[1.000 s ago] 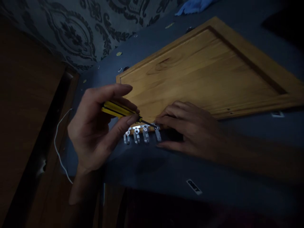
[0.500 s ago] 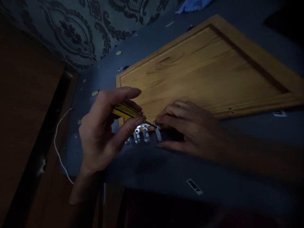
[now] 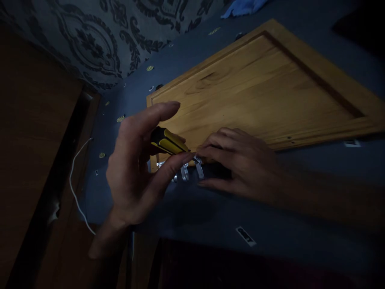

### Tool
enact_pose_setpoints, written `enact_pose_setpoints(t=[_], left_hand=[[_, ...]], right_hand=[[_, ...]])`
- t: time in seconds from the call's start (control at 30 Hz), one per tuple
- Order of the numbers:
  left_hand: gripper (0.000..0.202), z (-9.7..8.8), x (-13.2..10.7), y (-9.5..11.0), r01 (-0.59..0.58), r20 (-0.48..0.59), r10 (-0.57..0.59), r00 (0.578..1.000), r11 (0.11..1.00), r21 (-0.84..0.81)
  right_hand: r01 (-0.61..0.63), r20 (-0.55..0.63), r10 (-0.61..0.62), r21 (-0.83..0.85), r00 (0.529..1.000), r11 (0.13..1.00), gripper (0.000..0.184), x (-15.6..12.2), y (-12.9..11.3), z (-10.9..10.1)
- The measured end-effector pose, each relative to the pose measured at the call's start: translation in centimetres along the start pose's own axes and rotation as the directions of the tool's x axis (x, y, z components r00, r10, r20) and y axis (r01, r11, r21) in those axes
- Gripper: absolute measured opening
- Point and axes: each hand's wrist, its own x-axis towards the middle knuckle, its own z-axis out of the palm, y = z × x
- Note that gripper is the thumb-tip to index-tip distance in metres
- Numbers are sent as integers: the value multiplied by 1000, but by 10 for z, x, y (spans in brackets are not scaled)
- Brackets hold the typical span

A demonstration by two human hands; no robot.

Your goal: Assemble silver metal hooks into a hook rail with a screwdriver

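My left hand (image 3: 136, 168) is closed round a yellow and black screwdriver (image 3: 167, 141), its forefinger stretched out above the handle. The tip is hidden behind my thumb, close to a small wooden rack with metal hooks (image 3: 188, 170) on the dark blue cloth. My right hand (image 3: 240, 162) lies curled over the right end of that rack, fingertips pressed on it beside the last hook. Both hands sit at the near corner of a large wooden panel (image 3: 258, 88) with a raised frame.
The dark blue cloth (image 3: 210, 216) covers the work surface, with small yellow discs (image 3: 120, 118) and scraps scattered on it. A white cord (image 3: 76, 188) hangs off the left edge. Patterned fabric (image 3: 99, 44) lies at the back left, and blue cloth (image 3: 240, 8) at the top.
My left hand has moved right and closer to the rack, covering more hooks, and the screwdriver has turned steeper. The right hand has stayed in place.
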Motion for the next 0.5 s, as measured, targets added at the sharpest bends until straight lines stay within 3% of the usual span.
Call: enact_pose_setpoints(t=[0.3, 0.5], left_hand=[[51, -10, 10, -8, -111, 125, 112, 986, 994, -16], [43, -9, 11, -14, -92, 17, 93, 996, 995, -49]], right_hand=[[2, -1, -2, 15, 1000, 1000, 45, 0, 0, 0], [-12, -9, 12, 19, 1000, 1000, 40, -1, 1, 1]])
